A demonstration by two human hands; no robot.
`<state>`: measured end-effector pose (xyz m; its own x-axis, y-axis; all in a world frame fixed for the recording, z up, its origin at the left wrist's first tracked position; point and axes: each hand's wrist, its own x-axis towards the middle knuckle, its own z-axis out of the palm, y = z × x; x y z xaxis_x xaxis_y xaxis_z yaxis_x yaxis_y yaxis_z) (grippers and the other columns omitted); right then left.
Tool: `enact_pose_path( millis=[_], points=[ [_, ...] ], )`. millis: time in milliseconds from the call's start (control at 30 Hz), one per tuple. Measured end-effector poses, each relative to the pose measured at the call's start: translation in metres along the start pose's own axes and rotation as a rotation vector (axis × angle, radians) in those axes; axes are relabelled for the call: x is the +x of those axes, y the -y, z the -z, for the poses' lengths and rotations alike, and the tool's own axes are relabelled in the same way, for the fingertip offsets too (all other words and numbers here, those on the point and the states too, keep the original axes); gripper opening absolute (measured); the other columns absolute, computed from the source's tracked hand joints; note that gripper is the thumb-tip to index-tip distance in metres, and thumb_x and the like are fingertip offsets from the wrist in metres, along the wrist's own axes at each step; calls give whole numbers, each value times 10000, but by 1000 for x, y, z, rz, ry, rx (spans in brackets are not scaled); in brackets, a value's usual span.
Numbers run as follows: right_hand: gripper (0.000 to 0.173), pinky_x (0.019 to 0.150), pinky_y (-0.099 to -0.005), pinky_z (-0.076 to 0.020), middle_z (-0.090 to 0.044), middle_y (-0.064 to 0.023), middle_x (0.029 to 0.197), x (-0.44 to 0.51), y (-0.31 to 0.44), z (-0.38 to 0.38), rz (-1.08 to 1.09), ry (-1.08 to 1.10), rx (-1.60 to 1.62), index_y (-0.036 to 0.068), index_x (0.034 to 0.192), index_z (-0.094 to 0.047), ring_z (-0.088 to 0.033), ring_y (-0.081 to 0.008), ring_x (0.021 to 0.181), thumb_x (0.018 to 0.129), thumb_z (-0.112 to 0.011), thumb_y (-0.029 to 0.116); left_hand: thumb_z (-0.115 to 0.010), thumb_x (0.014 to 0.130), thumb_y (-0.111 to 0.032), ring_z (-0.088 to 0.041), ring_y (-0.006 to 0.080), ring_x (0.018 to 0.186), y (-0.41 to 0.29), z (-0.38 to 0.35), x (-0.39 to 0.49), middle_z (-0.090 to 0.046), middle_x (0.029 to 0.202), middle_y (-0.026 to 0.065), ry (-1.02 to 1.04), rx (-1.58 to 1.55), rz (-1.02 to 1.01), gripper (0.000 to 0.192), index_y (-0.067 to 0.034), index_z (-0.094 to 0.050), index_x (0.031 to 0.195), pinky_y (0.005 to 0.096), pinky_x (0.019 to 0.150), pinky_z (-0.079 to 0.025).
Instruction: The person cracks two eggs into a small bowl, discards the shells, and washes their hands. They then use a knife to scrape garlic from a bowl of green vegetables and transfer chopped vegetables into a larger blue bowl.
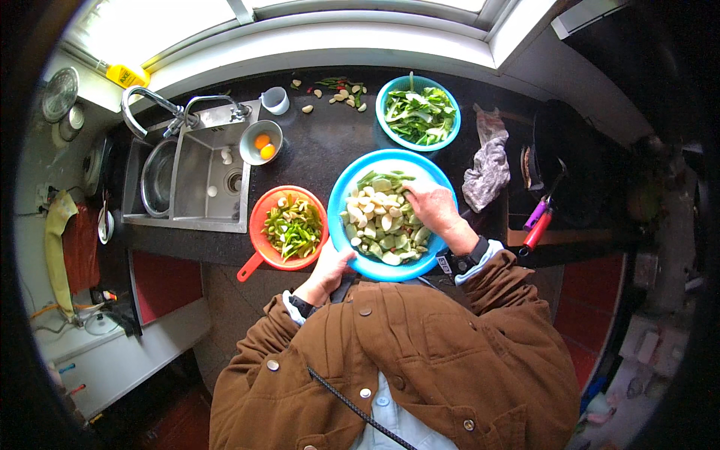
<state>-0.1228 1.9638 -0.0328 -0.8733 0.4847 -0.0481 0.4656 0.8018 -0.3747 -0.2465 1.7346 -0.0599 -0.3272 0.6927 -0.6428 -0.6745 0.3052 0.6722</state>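
In front of me is a blue plastic basin (337, 208), filled with cut green flat beans (388, 243) and a heap of pale pieces (374, 208) that look like peeled garlic cloves or shelled beans. My left hand (329, 271) grips its near-left rim. Over the right side of the basin, my right hand (436, 211) reaches in with bent fingertips among the green pieces; whether they pinch any is hidden. Left of the basin lies a red plastic strainer (260, 239) holding sliced green peppers (292, 230) with some pale pieces on top.
Behind stands a turquoise basket (382, 126) of leafy greens (422, 115). A bowl (247, 152) with two egg yolks and a white cup (275, 101) sit beside the steel sink (211, 191). Right are a crumpled plastic bag (486, 169) and a red-handled tool (538, 230).
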Motion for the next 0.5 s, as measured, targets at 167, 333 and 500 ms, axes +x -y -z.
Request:
enact_pose_path(
  millis=[167, 333, 500],
  points=[
    [196, 605, -396, -506, -607, -118, 841, -16, 11, 4, 97, -118, 44, 87, 947, -579, -621, -304, 696, 788, -600, 200, -560, 713, 0, -578, 175, 835, 2, 0, -5, -534, 1053, 58, -7, -23, -21, 551, -63, -385, 1232, 317, 648, -543],
    [152, 624, -369, -514, -551, -78, 797, -39, 14, 12, 113, 49, 25, 116, 877, -624, -619, -254, 703, 752, -647, 200, -556, 711, 0, -585, 183, 837, 2, 3, -6, -527, 1070, 60, -4, -19, 30, 569, -69, -377, 1246, 321, 632, -551],
    [108, 644, -373, -497, -584, -84, 802, -38, 9, 17, 82, 52, 133, 107, 822, -655, -613, -274, 739, 767, -637, 197, -553, 711, -5, -592, 176, 817, 2, 2, -5, -536, 1057, 61, 34, -28, 3, 553, -62, -386, 1235, 303, 606, -550]
  ],
)
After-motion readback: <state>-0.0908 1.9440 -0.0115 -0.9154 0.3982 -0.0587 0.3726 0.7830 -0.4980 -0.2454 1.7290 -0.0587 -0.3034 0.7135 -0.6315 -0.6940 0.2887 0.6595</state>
